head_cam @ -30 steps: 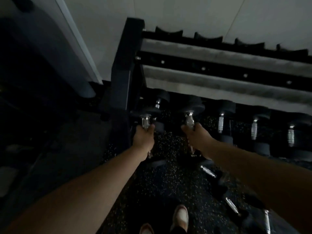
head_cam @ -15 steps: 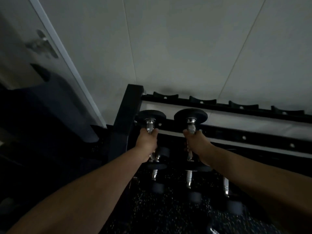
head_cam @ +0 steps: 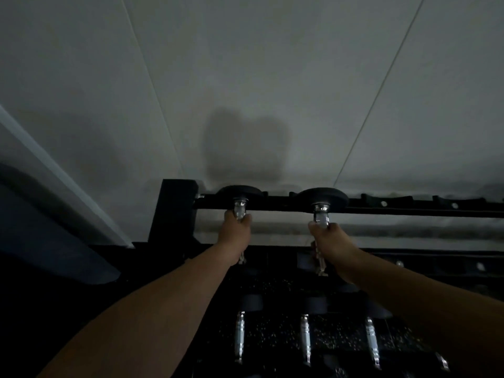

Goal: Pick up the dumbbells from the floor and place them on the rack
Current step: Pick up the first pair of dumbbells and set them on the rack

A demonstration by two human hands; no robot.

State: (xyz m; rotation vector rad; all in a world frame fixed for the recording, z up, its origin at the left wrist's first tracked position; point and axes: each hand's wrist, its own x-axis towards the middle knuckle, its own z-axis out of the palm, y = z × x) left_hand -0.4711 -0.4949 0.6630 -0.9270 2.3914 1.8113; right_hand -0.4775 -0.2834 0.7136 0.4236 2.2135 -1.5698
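Far out to the left of both hands, a dark upright post of the black metal dumbbell rack [head_cam: 174, 211] stands against the pale grey panelled wall [head_cam: 245, 64]. Just right of that post comes the left hand [head_cam: 235, 232], clenched tight around the chrome handle of a black round-headed dumbbell [head_cam: 240, 192]. Its far head sits right at the rack's top rear rail, up beyond the knuckles; whether it rests on the rail or hangs just above it, I cannot tell in this dim light. The near end of the handle pokes out below the wrist.

Moving right, across a gap of bare rail, the right hand [head_cam: 331, 245] is wrapped firmly around the shiny grip of a second black round-headed dumbbell [head_cam: 321, 197]. That far head also lines up with the top rail, level with its partner and well apart from it. Both forearms reach forward and up, side by side. A soft double shadow falls on the wall above the two heads.

Below the hands, between and under the forearms, three more chrome-handled dumbbells [head_cam: 305, 339] lie in a row over the black speckled rubber floor [head_cam: 272, 331]. Further right of the right hand, the rail runs on with empty black cradles [head_cam: 387, 199].
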